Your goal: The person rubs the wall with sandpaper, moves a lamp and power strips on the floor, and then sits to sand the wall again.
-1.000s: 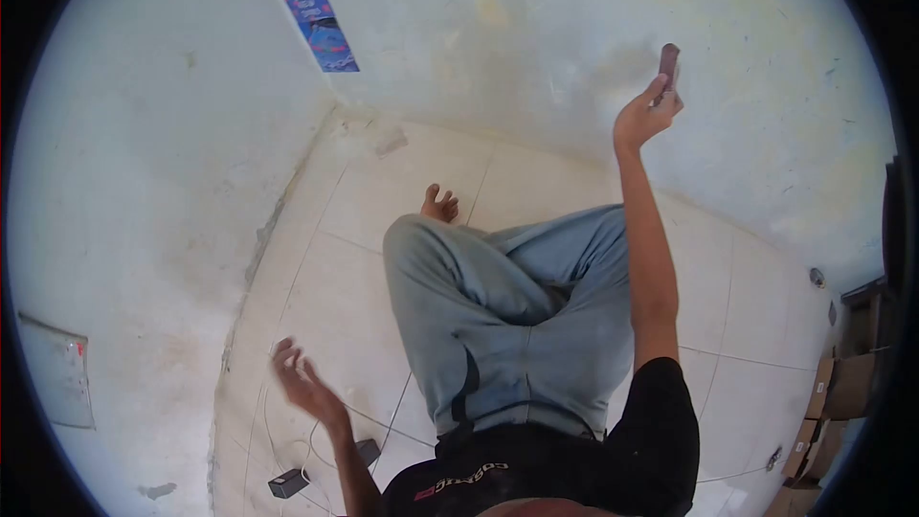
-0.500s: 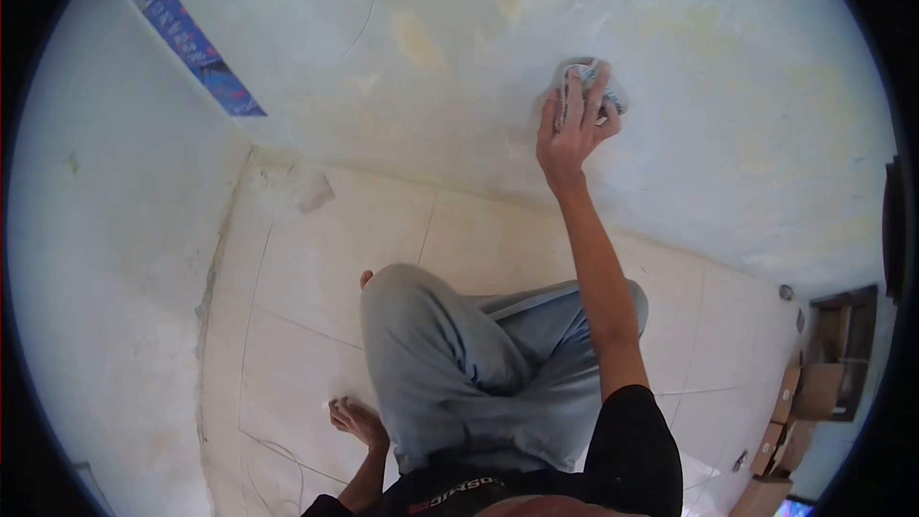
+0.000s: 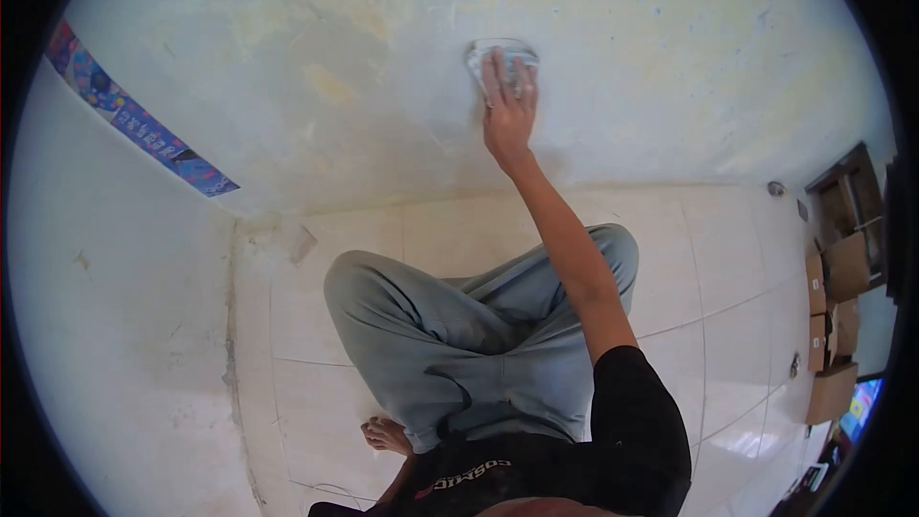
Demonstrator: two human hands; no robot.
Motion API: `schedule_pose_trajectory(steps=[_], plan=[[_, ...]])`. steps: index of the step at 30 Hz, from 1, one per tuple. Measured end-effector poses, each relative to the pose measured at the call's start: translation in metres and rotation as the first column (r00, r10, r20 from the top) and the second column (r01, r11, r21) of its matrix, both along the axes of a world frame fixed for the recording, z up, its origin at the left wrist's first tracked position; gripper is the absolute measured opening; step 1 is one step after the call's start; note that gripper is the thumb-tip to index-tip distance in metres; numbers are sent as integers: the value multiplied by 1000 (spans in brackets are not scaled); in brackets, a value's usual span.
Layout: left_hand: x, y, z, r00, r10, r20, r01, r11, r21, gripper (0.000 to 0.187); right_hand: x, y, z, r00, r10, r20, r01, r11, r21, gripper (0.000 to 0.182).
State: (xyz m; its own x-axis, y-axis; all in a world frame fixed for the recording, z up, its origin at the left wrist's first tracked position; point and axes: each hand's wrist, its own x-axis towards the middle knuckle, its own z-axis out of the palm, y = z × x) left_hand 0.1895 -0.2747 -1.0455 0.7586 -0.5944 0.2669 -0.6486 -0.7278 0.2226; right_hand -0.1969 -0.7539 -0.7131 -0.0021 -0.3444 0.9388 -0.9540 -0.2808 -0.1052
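Note:
My right hand (image 3: 510, 96) is pressed to the patchy wall (image 3: 613, 77), its fingers over a folded whitish sheet (image 3: 481, 61) with blue-grey print. The sheet lies flat between the palm and the wall surface; its exact kind is unclear. Down at my left side, my left hand (image 3: 386, 434) rests on the tiled floor (image 3: 311, 393) next to my thigh. Its fingers are loosely spread and hold nothing.
My crossed legs (image 3: 479, 325) in grey trousers take up the floor before the wall. A blue printed strip (image 3: 144, 129) runs along the left corner. Cardboard boxes (image 3: 831, 335) and a lit screen (image 3: 862, 410) stand at right. A small flat scrap (image 3: 302, 244) lies near the corner.
My right hand has slid left along the wall with the sheet. The whole view has turned and shifted, and my left hand now shows closer to my thigh.

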Motion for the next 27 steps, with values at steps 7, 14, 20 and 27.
schedule_pose_trajectory(steps=[7,14,20,27], plan=[[-21,8,-17,974,163,-159,-180,979,-98,26,16,4,-68,995,97,-11,-96,989,113,51],[80,-217,128,876,-424,-229,185,734,-653,27,16,-13,0,996,-75,51,79,994,-75,50],[-28,-365,300,521,-852,-50,571,391,-722,13,24,-1,-35,994,39,101,-38,999,-13,47],[-170,-396,247,-24,-965,-263,853,117,-508,17,31,-21,-11,996,-20,82,25,998,-59,46]])
